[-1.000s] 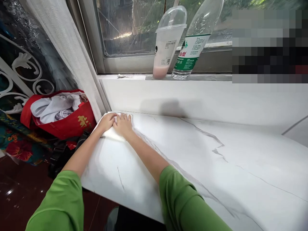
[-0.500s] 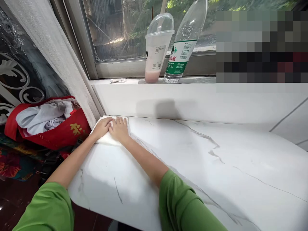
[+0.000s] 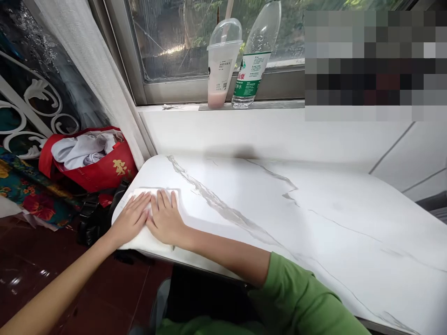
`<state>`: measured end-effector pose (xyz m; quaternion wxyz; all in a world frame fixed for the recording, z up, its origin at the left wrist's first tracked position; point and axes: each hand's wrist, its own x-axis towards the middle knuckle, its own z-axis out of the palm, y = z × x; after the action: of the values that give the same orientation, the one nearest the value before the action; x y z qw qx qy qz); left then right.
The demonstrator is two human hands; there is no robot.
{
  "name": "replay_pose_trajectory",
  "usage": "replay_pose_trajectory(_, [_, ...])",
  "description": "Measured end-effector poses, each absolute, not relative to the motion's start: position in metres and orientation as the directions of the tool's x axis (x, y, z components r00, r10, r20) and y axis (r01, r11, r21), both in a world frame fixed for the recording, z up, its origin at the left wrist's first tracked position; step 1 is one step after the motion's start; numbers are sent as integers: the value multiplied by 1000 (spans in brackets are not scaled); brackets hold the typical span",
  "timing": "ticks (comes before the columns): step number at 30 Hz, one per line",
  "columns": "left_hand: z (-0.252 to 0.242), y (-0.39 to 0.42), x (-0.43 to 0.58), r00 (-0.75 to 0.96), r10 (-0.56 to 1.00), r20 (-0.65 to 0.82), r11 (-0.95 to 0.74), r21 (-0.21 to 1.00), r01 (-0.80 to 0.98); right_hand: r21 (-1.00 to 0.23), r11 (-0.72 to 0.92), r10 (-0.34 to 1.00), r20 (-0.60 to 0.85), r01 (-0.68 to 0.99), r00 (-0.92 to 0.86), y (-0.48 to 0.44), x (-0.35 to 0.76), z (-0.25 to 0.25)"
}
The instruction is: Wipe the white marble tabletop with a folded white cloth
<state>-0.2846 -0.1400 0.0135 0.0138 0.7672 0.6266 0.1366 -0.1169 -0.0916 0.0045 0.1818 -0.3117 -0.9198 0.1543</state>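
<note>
A folded white cloth (image 3: 153, 239) lies flat at the left end of the white marble-patterned table (image 3: 223, 186), reaching the front edge. On its left part rests my left hand (image 3: 131, 218), palm down with the fingers stretched out. My right hand (image 3: 165, 217) presses flat beside it, fingers slightly spread, and the two hands touch near the thumbs. Both palms cover much of the cloth.
On the window sill stand a plastic cup (image 3: 220, 74) with a domed lid and straw, and a tilted clear bottle (image 3: 253, 65). A red bag (image 3: 101, 170) with clothes sits left of the table, by a white curtain (image 3: 87, 70). Pixelation covers the upper right.
Both hands and the cloth have moved from the table's back left corner by the wall toward me, to the front left edge. The view has shifted a little.
</note>
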Motion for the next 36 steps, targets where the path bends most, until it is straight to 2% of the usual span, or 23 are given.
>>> replay_pose_trajectory(4, [21, -155, -283, 267, 956, 124, -283, 131, 950, -432, 748, 600, 116, 503, -792, -95, -106, 12])
replay_pose_trajectory(10, [18, -109, -274, 173, 979, 111, -191, 185, 964, -401, 734, 601, 6, 549, -799, -48, -114, 27])
replay_pose_trajectory(14, [15, -41, -260, 154, 982, 108, -172, 175, 969, -340, 680, 715, 110, 650, -690, 0, -114, 16])
replay_pose_trajectory(18, [12, 39, -244, 222, 969, 110, -238, 157, 958, -285, 596, 803, 197, 750, -563, 58, -106, 1])
replay_pose_trajectory(24, [3, 113, -233, 282, 951, 129, -297, 112, 948, -268, 546, 835, 252, 794, -489, 119, -94, -6])
replay_pose_trajectory(29, [5, 98, -230, 278, 955, 98, -289, 123, 949, -272, 539, 840, 248, 797, -483, 111, -89, -8])
replay_pose_trajectory(36, [9, 3, -213, 308, 945, 111, -317, 82, 945, -228, 653, 757, 243, 722, -607, 37, -68, -7])
